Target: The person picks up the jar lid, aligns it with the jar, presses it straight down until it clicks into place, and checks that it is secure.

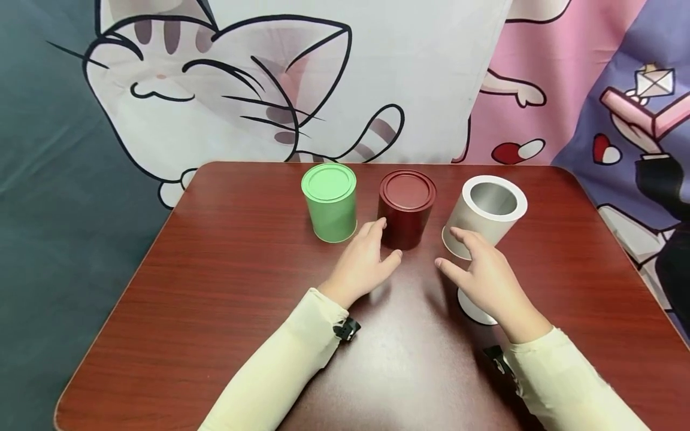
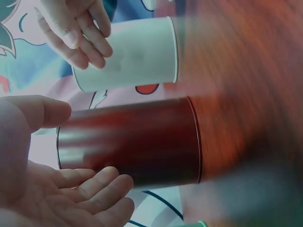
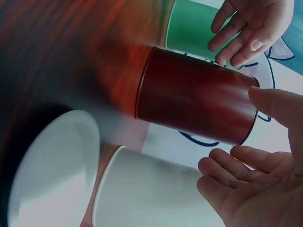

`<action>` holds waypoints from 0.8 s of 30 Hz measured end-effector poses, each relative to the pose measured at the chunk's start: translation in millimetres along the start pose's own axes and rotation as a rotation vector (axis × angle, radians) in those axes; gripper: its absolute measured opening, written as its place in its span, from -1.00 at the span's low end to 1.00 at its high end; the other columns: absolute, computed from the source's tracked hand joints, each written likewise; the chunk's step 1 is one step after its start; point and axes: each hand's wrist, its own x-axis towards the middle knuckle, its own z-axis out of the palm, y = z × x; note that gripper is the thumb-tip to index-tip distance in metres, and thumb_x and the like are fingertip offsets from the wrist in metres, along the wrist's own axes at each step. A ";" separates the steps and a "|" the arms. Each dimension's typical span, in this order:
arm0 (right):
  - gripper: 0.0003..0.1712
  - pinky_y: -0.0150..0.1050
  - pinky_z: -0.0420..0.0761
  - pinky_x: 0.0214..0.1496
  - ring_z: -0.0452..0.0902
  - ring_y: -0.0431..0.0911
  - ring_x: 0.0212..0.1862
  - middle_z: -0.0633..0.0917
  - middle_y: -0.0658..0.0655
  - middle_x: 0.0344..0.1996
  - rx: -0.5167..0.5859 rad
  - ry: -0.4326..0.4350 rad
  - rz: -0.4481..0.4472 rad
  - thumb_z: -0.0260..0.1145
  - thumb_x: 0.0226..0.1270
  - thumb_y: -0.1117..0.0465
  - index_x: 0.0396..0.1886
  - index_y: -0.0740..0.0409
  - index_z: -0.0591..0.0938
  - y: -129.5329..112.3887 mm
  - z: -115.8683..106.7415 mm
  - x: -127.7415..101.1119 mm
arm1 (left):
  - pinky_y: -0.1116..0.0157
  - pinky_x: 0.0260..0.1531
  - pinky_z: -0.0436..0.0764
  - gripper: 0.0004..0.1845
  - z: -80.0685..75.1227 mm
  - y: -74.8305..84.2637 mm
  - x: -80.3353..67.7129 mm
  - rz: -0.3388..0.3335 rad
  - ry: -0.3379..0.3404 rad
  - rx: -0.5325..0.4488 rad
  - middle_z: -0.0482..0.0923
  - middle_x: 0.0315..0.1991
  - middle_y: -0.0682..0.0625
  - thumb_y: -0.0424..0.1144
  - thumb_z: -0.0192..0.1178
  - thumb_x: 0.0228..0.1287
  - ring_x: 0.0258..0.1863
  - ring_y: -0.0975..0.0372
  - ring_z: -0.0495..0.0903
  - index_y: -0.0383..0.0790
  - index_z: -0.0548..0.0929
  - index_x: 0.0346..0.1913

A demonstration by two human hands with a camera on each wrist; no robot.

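A dark red can (image 1: 406, 218) with its lid on stands upright between two others near the table's far edge. My left hand (image 1: 362, 266), fingers extended and thumb apart, is close to its near left side. On the right my right hand (image 1: 493, 281) is held with straight fingers and holds nothing, overlapping the lower part of a white can (image 1: 458, 221) in the head view. That can has no lid, and its grey inside shows. Partly hidden below the right hand, a round white lid (image 3: 57, 175) lies on the table. The green can (image 1: 333, 209), lidded, stands to the left.
The cans stand on a reddish-brown wooden table (image 1: 215, 299) with rounded corners. Behind it hangs a cloth (image 1: 420, 60) printed with a cartoon cat and other figures. A dark object (image 1: 671, 287) shows at the right edge, beyond the table.
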 end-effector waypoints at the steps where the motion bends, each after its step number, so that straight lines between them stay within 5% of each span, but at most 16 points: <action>1: -0.27 0.25 0.33 0.32 0.37 0.29 0.33 0.49 0.40 0.28 -0.005 -0.003 0.004 0.39 0.32 0.09 0.37 0.40 0.41 1.0 -0.5 -1.1 | 0.17 0.35 0.38 -0.27 1.6 1.1 -0.8 -0.001 -0.004 -0.003 0.38 0.36 -0.18 -0.06 0.18 0.36 0.34 0.07 0.41 -0.38 0.27 0.47; 24: -0.28 0.25 0.39 0.24 0.45 0.27 0.25 0.56 0.37 0.20 -0.054 0.031 0.004 0.47 0.24 0.11 0.31 0.36 0.48 18.9 -7.8 -30.2 | 0.26 0.28 0.45 -0.31 38.8 35.9 -0.8 0.108 -0.118 -0.015 0.44 0.33 -0.09 -0.04 0.22 0.34 0.24 0.15 0.51 -0.29 0.37 0.44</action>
